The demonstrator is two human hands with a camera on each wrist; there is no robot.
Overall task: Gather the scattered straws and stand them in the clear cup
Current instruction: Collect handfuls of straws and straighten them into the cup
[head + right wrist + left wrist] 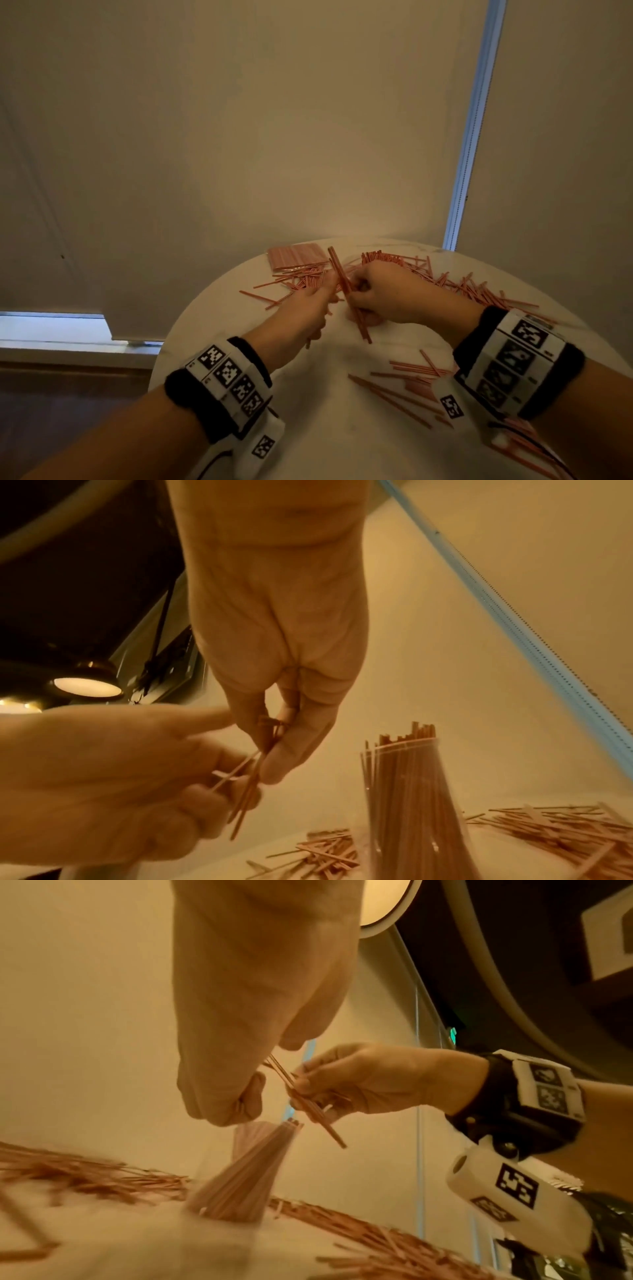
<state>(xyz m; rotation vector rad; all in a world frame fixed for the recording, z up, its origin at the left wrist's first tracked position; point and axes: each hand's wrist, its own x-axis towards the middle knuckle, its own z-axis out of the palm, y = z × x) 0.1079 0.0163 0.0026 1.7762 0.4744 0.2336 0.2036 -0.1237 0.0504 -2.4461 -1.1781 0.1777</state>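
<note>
Hands (346, 294) pinching straw bundle (346, 287), clear cup (414, 804) packed with straws

The head view looks forward and down from above the round white table (308, 445), taking in both wrists and much wall. The left wrist view looks up along the left hand (260, 1001) from close by; the right wrist view does likewise. All three share the held straws (346, 284)
</note>
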